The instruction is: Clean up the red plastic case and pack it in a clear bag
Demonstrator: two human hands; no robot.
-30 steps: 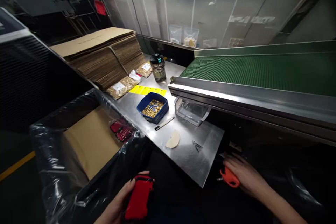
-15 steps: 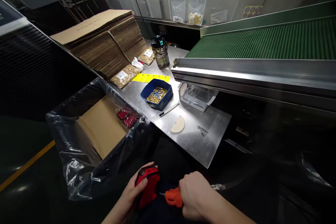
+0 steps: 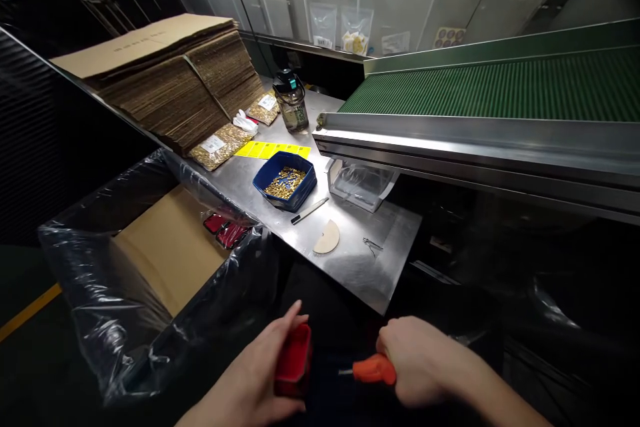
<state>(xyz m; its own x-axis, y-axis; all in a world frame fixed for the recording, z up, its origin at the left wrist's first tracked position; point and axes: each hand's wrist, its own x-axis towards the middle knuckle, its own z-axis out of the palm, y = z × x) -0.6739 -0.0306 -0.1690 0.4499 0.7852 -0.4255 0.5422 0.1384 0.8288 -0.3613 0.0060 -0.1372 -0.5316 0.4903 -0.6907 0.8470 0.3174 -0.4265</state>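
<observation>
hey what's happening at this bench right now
A person is working low in front of a steel table. Their left hand grips a red plastic part, and their right hand holds an orange-handled tool with its tip pointed at that part. On the table sit a blue tray of small brass pieces and a pen. A bag-lined cardboard box to the left holds more red parts.
</observation>
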